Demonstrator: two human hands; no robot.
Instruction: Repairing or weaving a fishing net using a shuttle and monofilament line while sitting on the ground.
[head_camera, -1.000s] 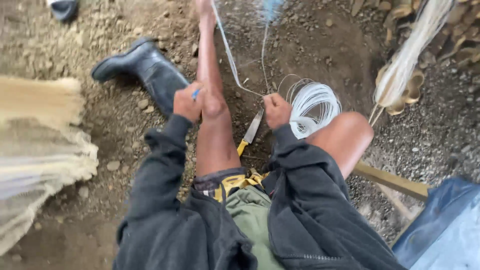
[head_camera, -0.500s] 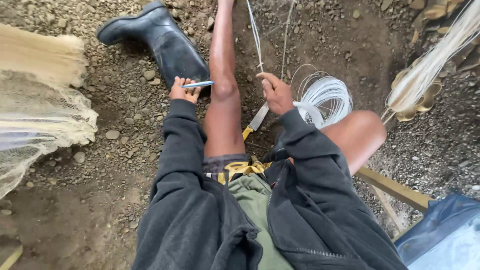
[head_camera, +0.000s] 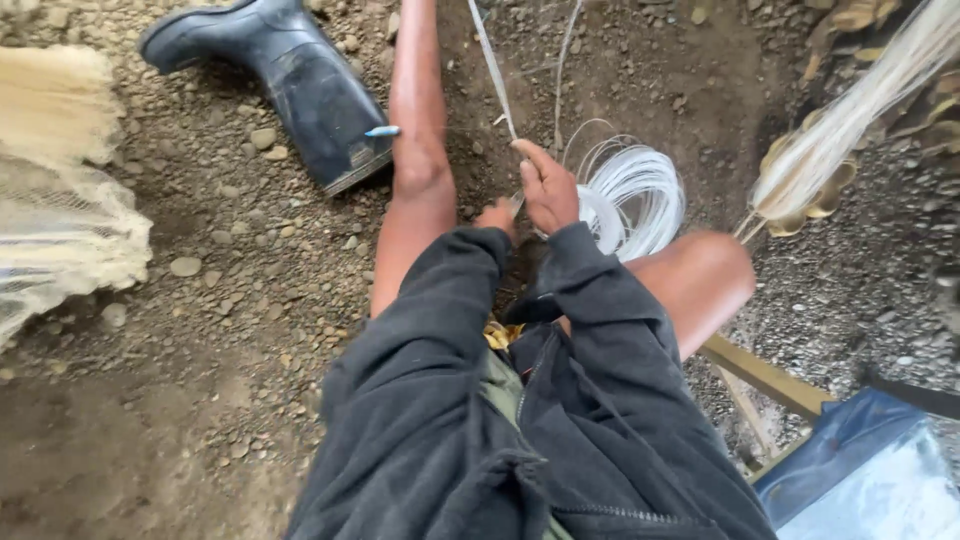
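I sit on gravel with my bare legs stretched out. My right hand (head_camera: 545, 185) is closed on a thin white line (head_camera: 492, 70) that runs up and away from me. Just right of it lies a coil of the same white line (head_camera: 640, 190). My left hand (head_camera: 497, 215) is tucked against the right one between my legs; the sleeve mostly hides it, so its grip is unclear. A small blue tool (head_camera: 382, 131) rests on my left knee, away from both hands.
A black rubber boot (head_camera: 290, 80) lies beside my left leg. A pale fishing net (head_camera: 60, 230) is heaped at the left. A bundle of pale fibres (head_camera: 850, 130) hangs at the right, above a wooden bar (head_camera: 765, 375) and a blue tarp (head_camera: 860, 470).
My left hand let go of the blue tool, which stays on my knee, and moved right to meet my right hand. My right hand still holds the line.
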